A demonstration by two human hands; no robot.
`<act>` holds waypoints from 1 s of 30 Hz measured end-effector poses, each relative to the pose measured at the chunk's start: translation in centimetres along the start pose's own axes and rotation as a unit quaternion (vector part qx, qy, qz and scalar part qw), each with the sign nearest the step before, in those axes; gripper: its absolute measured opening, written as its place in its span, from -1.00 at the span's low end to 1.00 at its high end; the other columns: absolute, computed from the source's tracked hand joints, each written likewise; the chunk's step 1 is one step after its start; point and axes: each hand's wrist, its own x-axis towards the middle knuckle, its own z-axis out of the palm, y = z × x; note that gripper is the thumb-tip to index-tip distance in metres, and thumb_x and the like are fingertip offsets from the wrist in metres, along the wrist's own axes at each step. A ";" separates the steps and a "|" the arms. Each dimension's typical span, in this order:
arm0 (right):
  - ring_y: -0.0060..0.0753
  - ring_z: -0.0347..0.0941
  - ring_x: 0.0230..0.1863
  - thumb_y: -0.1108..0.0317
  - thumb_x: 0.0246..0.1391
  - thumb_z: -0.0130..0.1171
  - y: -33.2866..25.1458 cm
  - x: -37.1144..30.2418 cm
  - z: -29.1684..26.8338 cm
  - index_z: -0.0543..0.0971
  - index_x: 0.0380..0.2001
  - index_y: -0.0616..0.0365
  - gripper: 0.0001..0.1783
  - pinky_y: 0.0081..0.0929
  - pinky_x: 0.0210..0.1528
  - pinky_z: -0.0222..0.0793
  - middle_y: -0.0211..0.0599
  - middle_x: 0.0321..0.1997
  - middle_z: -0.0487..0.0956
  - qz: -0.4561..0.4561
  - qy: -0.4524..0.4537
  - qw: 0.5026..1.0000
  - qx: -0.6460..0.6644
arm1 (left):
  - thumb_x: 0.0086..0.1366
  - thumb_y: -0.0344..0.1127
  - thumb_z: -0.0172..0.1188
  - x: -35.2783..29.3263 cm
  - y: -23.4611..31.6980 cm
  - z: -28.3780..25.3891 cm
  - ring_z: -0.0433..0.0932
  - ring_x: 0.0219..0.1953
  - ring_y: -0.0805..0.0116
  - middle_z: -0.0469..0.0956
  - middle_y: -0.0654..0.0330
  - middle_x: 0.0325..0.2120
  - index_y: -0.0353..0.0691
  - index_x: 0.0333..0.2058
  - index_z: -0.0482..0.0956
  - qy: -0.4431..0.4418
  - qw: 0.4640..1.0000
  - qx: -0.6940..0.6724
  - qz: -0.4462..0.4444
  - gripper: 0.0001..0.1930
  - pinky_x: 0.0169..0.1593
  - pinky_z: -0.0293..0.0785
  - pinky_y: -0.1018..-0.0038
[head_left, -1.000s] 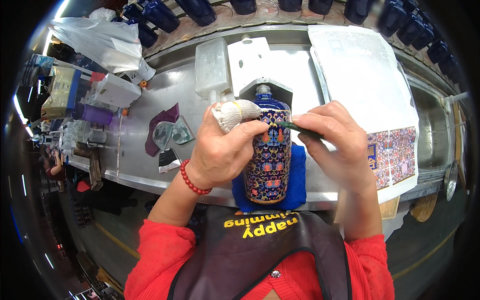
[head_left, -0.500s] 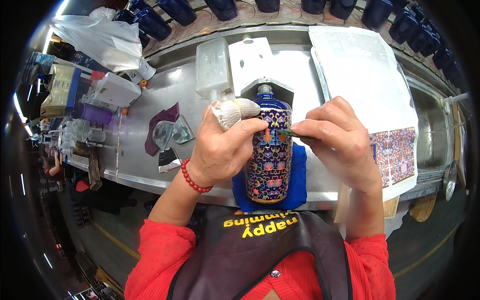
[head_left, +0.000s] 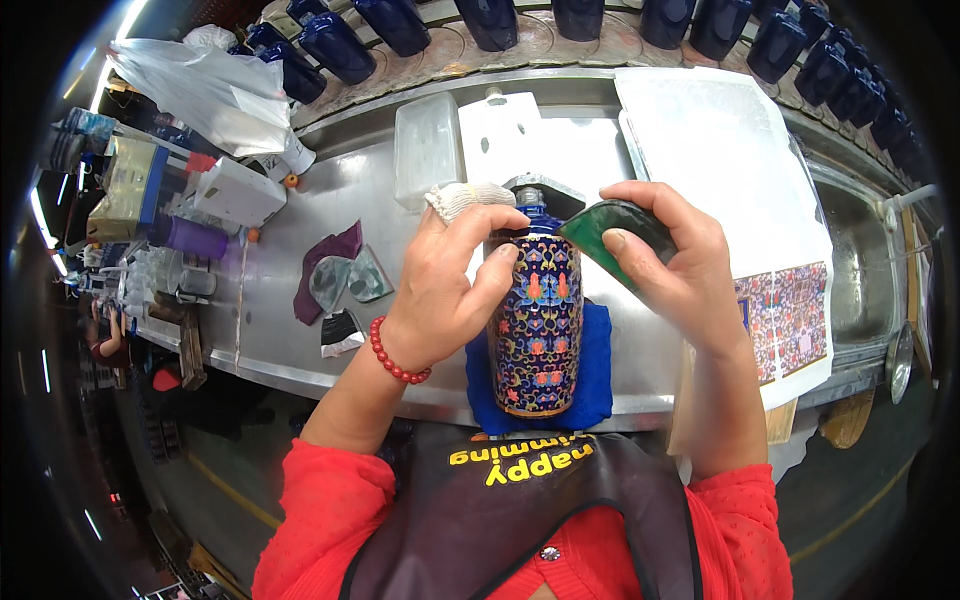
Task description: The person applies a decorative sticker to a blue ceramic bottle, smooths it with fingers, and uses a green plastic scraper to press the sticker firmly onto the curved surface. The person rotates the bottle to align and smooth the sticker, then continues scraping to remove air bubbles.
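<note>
A dark blue bottle [head_left: 538,330] covered in a colourful floral pattern lies on the bench, its neck pointing away from me. My left hand [head_left: 430,290] holds it at the shoulder, index finger across the base of the neck and thumb on the near side. White knitted cloth [head_left: 468,200] covers part of that hand's fingers. My right hand [head_left: 690,265] pinches a flat green scraper [head_left: 592,236] between thumb and fingers, its pointed corner at the bottle's upper right edge. Whether the corner touches is hard to tell. Under the bottle is a blue cloth [head_left: 595,370].
Printed pattern sheets [head_left: 790,320] lie at the right beside a metal sink [head_left: 860,260]. A clear plastic box [head_left: 425,150] stands behind my left hand. Scraper pieces [head_left: 330,280] lie to the left. Several plain blue bottles [head_left: 490,22] line the far side.
My right hand has moved up along the bottle and turned, so the scraper's broad face now shows. My left fingers have shifted from the patterned front to the neck and shoulder.
</note>
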 end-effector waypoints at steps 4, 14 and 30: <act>-0.58 0.54 -0.19 0.42 0.15 0.26 0.2 0.5 -0.4 0.60 -0.02 0.30 -0.67 -0.60 -0.09 0.46 -0.32 -0.23 0.65 0.033 -0.051 0.998 0.016 | 0.23 -0.47 0.16 0.2 -0.1 0.1 0.53 -0.09 0.01 0.60 0.01 -0.19 -0.28 -0.14 0.60 -0.017 0.999 -0.017 -0.023 -0.78 0.05 0.43 0.25; -0.52 0.59 -0.22 0.39 0.13 0.26 0.5 1.3 -0.2 0.61 -0.07 0.27 -0.70 -0.51 -0.12 0.51 -0.26 -0.25 0.68 0.039 -0.063 0.996 0.053 | 0.21 -0.48 0.13 0.2 0.0 -0.4 0.50 -0.07 0.03 0.57 0.01 -0.18 -0.28 -0.16 0.58 -0.040 0.997 -0.046 -0.051 -0.78 0.07 0.40 0.26; -0.55 0.55 -0.16 0.39 0.15 0.26 0.8 1.6 -0.2 0.61 -0.04 0.25 -0.69 -0.52 -0.05 0.49 -0.32 -0.20 0.66 0.058 -0.066 0.991 0.096 | 0.18 -0.46 0.15 1.5 -0.1 -0.3 0.45 -0.14 0.01 0.53 0.04 -0.26 -0.22 -0.21 0.53 -0.064 0.998 -0.010 -0.012 -0.82 0.00 0.36 0.23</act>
